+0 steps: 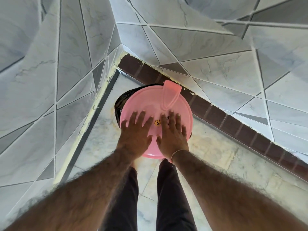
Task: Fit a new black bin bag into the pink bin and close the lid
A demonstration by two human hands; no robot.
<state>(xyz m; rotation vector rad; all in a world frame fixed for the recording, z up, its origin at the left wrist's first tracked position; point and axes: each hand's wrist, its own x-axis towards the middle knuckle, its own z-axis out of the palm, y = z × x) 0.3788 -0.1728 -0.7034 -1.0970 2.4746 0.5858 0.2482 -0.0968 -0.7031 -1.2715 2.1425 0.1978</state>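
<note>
The round pink lid [143, 100] lies flat on top of the pink bin, hiding the bin body below it. A strip of black bin bag [120, 101] shows around the rim at the lid's left and far side. My left hand [135, 132] rests palm down on the lid's near left part, fingers spread. Beside it, my right hand [171, 132] lies flat on the near right part, fingers spread too. A pink hinge tab [171, 94] sticks out at the lid's far edge. A small yellow sticker [157, 122] sits between my hands.
The bin stands in a floor corner between two tiled walls [50, 80], with a dark brown skirting strip [216, 114] along the right wall. My legs in dark trousers [170, 189] stand just behind the bin on the marbled floor [216, 155].
</note>
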